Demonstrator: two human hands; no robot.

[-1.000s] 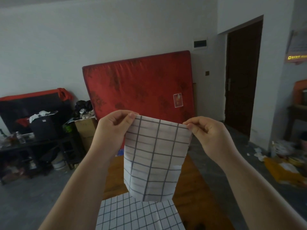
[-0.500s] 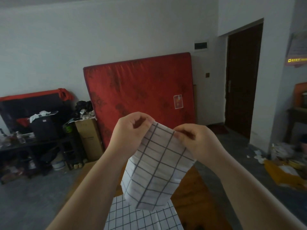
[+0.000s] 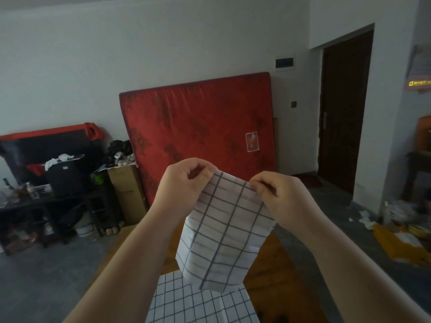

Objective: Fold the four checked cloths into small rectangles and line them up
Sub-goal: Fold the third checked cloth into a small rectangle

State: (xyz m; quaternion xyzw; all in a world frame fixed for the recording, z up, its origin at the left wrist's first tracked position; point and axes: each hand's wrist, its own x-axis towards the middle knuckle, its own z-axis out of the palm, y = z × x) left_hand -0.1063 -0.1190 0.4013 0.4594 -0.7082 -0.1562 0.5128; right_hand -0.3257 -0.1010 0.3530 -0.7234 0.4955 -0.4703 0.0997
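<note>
The checked cloth (image 3: 224,234), white with a dark grid, hangs in the air in front of the person, above the near end of a wooden table (image 3: 270,264) and apart from it. It looks already doubled into a narrow panel, though how many layers it has cannot be told. The left hand (image 3: 186,183) pinches its top left corner between thumb and forefinger, with the other fingers curled in. The right hand (image 3: 279,199) pinches the top right corner in the same way, and the two hands are close together. The fabric drapes limp below the pinch and bows slightly, so I judge it light, soft and without stiffness. It should crease easily, but its layers may slide apart unless they are taken together at the corners or along the top edge. A second checked cloth (image 3: 200,304) lies flat on the table directly beneath. Its far edge is covered by the hanging one and its near part is cut off by the frame. The other two cloths are not in view. Beyond stand a red mattress (image 3: 198,127) leaning on the wall, a cardboard box (image 3: 127,192) and a dark doorway (image 3: 345,108). The clutter on the floor to the right (image 3: 396,238) is too dim to identify.
</note>
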